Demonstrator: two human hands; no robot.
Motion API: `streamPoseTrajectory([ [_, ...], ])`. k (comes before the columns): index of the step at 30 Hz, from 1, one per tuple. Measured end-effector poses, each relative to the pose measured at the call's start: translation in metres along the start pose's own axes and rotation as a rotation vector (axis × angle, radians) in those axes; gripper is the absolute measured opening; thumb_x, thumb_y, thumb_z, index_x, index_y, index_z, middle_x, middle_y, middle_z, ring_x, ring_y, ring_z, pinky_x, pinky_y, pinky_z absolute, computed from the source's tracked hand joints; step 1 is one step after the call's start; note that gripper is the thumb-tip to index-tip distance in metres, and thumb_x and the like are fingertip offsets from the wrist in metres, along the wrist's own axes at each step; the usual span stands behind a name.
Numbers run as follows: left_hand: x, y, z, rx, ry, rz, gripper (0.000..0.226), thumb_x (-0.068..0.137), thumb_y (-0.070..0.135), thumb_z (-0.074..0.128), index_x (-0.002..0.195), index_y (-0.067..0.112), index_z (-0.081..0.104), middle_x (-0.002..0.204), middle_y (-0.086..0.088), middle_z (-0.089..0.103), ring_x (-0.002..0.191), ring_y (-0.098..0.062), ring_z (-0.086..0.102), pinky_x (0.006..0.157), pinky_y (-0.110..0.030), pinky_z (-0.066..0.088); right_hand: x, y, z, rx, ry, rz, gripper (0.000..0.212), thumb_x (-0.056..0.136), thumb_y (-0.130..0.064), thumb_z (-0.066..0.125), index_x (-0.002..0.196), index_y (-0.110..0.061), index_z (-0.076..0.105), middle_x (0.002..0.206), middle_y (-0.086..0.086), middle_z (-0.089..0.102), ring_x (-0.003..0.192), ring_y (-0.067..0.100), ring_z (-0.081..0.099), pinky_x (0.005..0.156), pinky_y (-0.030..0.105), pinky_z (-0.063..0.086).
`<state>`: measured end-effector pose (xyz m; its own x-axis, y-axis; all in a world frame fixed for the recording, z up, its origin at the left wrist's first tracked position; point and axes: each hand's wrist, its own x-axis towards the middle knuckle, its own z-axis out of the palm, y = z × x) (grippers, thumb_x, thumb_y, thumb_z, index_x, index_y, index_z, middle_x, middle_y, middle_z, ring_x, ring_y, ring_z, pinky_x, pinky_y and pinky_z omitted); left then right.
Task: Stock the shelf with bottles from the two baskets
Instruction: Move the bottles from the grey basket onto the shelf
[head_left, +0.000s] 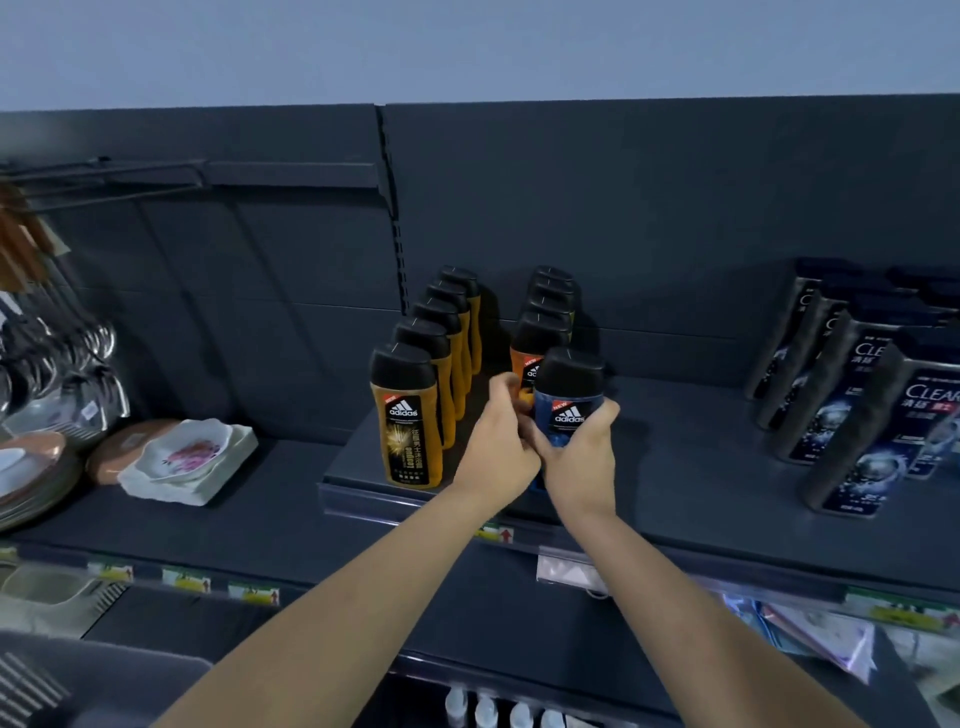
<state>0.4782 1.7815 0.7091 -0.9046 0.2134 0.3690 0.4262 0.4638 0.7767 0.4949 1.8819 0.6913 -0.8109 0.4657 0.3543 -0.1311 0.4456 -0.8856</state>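
Forward and slightly upward, both bare arms reached to the shelf (675, 467), wrists close together. The right hand (579, 457) wrapped the lower body of a blue bottle (569, 400) and held it upright at the shelf's front, its base hidden. The left hand (498, 441) lay against the right one, fingers curled; whether it gripped anything could not be told. The blue bottle had a black cap and a dark logo label. Just behind the hands stood a file of orange bottles (540, 332). Left of the hands was a file of amber bottles (413, 431), and well to the right stood dark bottles (872, 415).
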Motion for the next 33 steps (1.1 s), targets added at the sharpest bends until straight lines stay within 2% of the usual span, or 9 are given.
streamPoseTrajectory([
  [2,-0.006,-0.003,-0.004,0.001,-0.084,0.033,0.070,0.078,-0.006,0.066,0.136,0.019,0.036,0.117,0.005,0.058,0.111,-0.008,0.058,0.096,-0.030,0.051,-0.006,-0.004,0.007,0.018,-0.037,0.015,0.057,0.079,-0.025,0.077,0.116,-0.020,0.033,0.113,0.003,0.056,0.100,0.019,0.060,0.075,0.031,0.051],
  [8,-0.008,-0.018,-0.012,0.044,-0.104,0.051,0.078,0.078,0.000,0.069,0.141,0.025,0.030,0.128,0.006,0.054,0.121,-0.006,0.053,0.102,-0.032,0.048,-0.008,-0.015,0.014,0.052,-0.174,0.054,0.064,0.081,-0.017,0.075,0.127,-0.017,0.031,0.123,0.010,0.052,0.111,0.025,0.057,0.088,0.041,0.053],
  [12,-0.006,-0.013,-0.012,0.070,-0.072,-0.005,0.075,0.083,-0.001,0.063,0.145,0.016,0.025,0.135,-0.007,0.051,0.122,-0.020,0.053,0.104,-0.037,0.045,-0.006,-0.018,0.012,-0.001,-0.221,0.084,0.068,0.083,-0.018,0.072,0.133,-0.017,0.027,0.128,0.013,0.048,0.115,0.029,0.056,0.092,0.047,0.051],
  [16,-0.006,-0.013,-0.012,0.110,-0.106,-0.001,0.085,0.078,0.001,0.067,0.145,0.027,0.020,0.134,0.001,0.049,0.121,-0.008,0.051,0.105,-0.031,0.045,-0.006,-0.019,0.006,-0.138,-0.283,0.132,0.068,0.086,-0.025,0.069,0.135,-0.012,0.024,0.132,0.017,0.044,0.112,0.034,0.056,0.090,0.046,0.052],
  [21,-0.019,-0.009,-0.019,0.108,-0.121,-0.059,0.093,0.077,-0.006,0.063,0.150,0.026,0.014,0.139,-0.004,0.045,0.120,-0.015,0.054,0.098,-0.030,0.049,-0.016,-0.016,-0.007,-0.150,-0.292,0.143,0.081,0.077,-0.031,0.079,0.134,-0.018,0.024,0.133,0.012,0.040,0.112,0.032,0.055,0.090,0.046,0.051],
  [24,-0.042,-0.004,-0.028,0.163,-0.112,-0.125,0.088,0.085,0.000,0.062,0.152,0.017,0.009,0.135,-0.007,0.046,0.107,-0.019,0.058,0.083,-0.026,0.050,-0.034,-0.016,-0.013,-0.181,-0.248,0.138,0.085,0.077,-0.035,0.079,0.137,-0.019,0.021,0.138,0.013,0.035,0.115,0.034,0.051,0.091,0.046,0.049],
  [28,-0.085,-0.009,-0.054,0.350,-0.128,-0.124,0.071,0.084,0.014,0.064,0.144,0.015,0.026,0.128,-0.003,0.052,0.107,-0.022,0.058,0.079,-0.037,0.052,-0.070,-0.019,-0.014,-0.261,-0.208,0.036,0.077,0.083,-0.035,0.073,0.139,-0.014,0.024,0.140,0.017,0.032,0.123,0.034,0.043,0.097,0.043,0.043],
  [31,-0.120,-0.020,-0.088,0.562,-0.103,-0.124,0.046,0.085,0.025,0.060,0.126,0.016,0.041,0.116,-0.001,0.055,0.104,-0.024,0.057,0.069,-0.034,0.045,-0.099,-0.029,-0.010,-0.315,-0.222,-0.053,0.071,0.086,-0.035,0.069,0.139,-0.010,0.028,0.141,0.016,0.031,0.127,0.034,0.039,0.099,0.043,0.040],
  [33,-0.142,-0.032,-0.117,0.715,-0.063,-0.168,0.041,0.087,0.031,0.057,0.122,0.015,0.041,0.115,-0.003,0.054,0.104,-0.025,0.055,0.066,-0.033,0.040,-0.118,-0.038,-0.003,-0.348,-0.256,-0.133,0.068,0.088,-0.034,0.067,0.139,-0.008,0.030,0.141,0.014,0.032,0.129,0.033,0.037,0.101,0.041,0.039],
])
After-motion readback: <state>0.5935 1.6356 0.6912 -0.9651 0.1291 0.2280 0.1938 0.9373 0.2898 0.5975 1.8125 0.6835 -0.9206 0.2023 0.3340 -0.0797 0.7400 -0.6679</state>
